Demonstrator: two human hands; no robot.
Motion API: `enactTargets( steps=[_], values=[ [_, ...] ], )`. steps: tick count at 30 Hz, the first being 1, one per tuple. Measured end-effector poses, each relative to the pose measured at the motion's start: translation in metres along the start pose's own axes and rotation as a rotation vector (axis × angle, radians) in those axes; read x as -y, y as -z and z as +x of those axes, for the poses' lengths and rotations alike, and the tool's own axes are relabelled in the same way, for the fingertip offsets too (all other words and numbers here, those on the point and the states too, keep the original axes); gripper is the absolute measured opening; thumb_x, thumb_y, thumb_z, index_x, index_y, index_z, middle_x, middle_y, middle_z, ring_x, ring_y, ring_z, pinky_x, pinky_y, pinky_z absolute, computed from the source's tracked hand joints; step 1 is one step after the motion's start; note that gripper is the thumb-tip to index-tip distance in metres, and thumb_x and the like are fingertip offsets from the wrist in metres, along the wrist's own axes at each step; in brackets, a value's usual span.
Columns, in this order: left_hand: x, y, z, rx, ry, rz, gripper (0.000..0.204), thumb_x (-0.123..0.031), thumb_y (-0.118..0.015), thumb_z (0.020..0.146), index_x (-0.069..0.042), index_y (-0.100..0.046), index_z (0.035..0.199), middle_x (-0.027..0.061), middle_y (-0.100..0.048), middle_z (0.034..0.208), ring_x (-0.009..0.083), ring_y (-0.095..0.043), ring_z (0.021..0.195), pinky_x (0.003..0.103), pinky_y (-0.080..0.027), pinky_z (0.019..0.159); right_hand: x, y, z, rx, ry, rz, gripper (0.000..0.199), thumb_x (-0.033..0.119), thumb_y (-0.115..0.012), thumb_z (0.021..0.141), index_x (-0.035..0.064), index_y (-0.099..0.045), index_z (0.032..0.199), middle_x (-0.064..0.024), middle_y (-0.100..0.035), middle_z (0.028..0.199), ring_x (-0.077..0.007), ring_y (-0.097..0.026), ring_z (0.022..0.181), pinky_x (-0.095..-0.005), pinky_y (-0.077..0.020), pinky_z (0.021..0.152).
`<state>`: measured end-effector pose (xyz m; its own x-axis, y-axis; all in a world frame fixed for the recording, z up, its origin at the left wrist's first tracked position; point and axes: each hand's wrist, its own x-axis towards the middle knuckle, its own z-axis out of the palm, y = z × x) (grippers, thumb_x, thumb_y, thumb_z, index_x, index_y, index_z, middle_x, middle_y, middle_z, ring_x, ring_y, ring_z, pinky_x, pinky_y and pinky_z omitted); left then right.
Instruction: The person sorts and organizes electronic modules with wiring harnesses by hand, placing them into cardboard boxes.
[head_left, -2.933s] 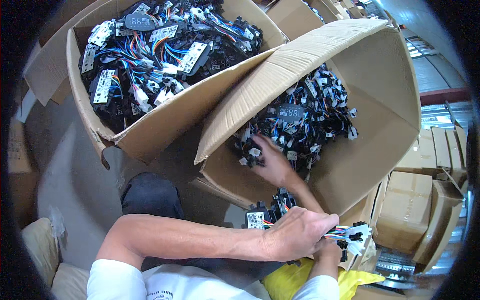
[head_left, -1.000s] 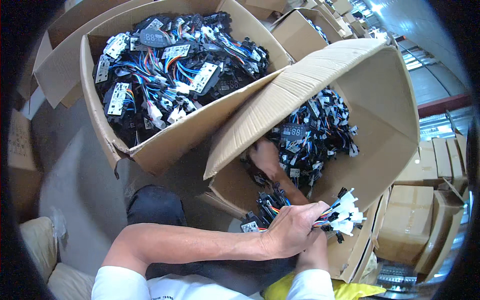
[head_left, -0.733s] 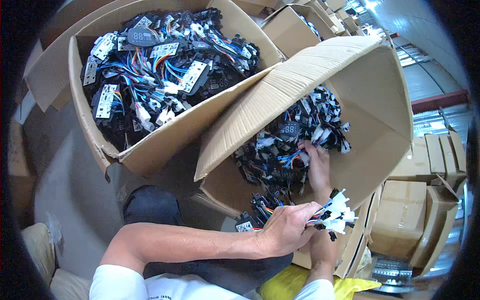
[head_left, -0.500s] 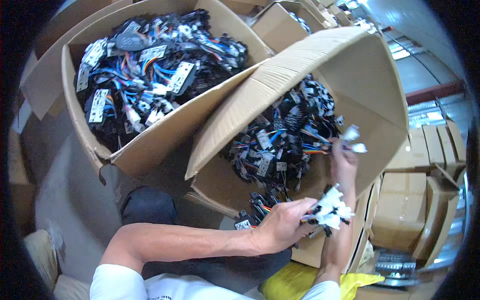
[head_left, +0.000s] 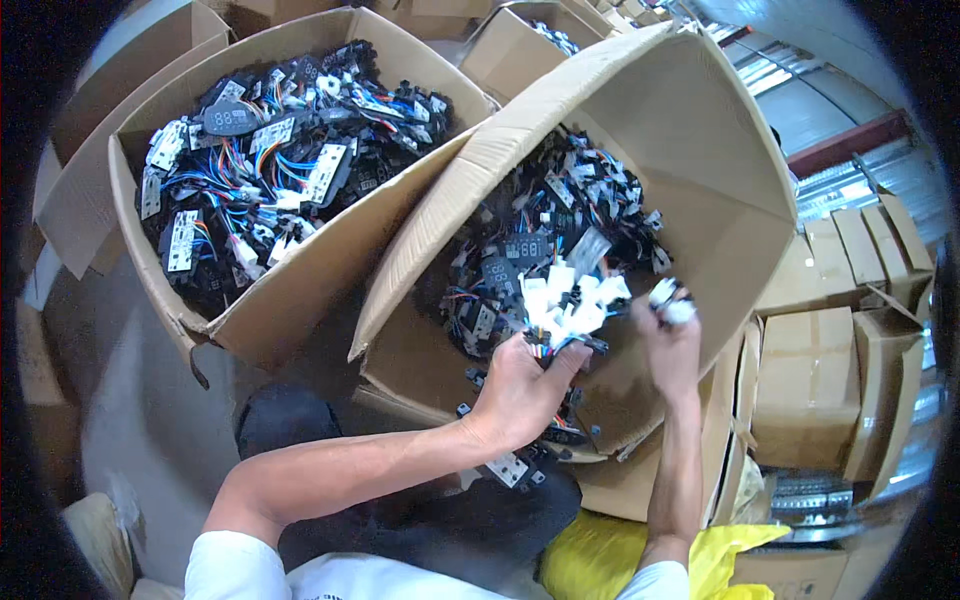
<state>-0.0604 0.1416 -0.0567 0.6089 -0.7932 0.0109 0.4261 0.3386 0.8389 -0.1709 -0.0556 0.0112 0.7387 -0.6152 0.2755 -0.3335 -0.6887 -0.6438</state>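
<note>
My left hand [head_left: 525, 390] is closed round a bunch of coloured cables. Their white plug connectors [head_left: 570, 305] fan out above my fist, and small circuit boards [head_left: 508, 468] dangle below it over my lap. My right hand [head_left: 668, 335], to the right, is closed on a smaller group of cables with white connectors [head_left: 672, 300]. Both hands are over the near part of a tilted cardboard box [head_left: 700, 130]. Inside lies a heap of black display boards with cables [head_left: 590, 190], some showing digit segments.
Left of it stands another cardboard box [head_left: 300, 290] piled with similar wired boards [head_left: 285, 150]. A yellow bag [head_left: 600, 555] lies by my right forearm. Stacked cartons [head_left: 805, 385] line the right side, and a further open box [head_left: 520, 50] stands behind.
My left hand has moved up and forward over the box with its bunch. The right hand has drawn back toward me and left slightly, out from the heap, holding cables.
</note>
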Motion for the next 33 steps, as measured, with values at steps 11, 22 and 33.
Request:
enactTargets(
  steps=[11,22,33],
  values=[
    [0.000,0.007,-0.005,0.089,0.024,0.178,0.028,-0.014,-0.063,0.102,0.003,-0.057,0.122,0.0177,-0.072,0.085,0.0233,-0.071,0.077,0.040,-0.055,0.068,0.055,-0.038,-0.048,0.216,-0.184,0.358,0.017,-0.007,-0.072,0.091,-0.0072,-0.071,0.108,-0.0060,-0.073,0.099,-0.0124,-0.070,0.079,-0.0259,-0.0592,0.062],
    [0.010,-0.005,-0.006,0.137,-0.282,0.125,0.030,-0.016,-0.067,0.100,0.001,-0.056,0.121,0.0182,-0.069,0.092,0.0222,-0.065,0.081,0.040,-0.053,0.076,0.041,-0.013,-0.019,0.327,0.357,-0.091,0.023,0.001,-0.079,0.073,0.0002,-0.076,0.096,-0.0053,-0.074,0.082,-0.0161,-0.070,0.075,-0.0322,-0.0519,0.067],
    [0.009,-0.013,-0.064,0.641,-0.186,0.284,0.030,-0.009,-0.079,0.081,-0.001,-0.055,0.097,0.0190,-0.065,0.078,0.0430,-0.068,0.078,0.048,-0.051,0.064,-0.107,-0.117,0.021,0.412,-0.290,-0.149,0.038,0.035,-0.076,0.092,-0.0019,-0.073,0.102,-0.0105,-0.074,0.084,-0.0193,-0.069,0.074,-0.0337,-0.0560,0.071]
  ],
)
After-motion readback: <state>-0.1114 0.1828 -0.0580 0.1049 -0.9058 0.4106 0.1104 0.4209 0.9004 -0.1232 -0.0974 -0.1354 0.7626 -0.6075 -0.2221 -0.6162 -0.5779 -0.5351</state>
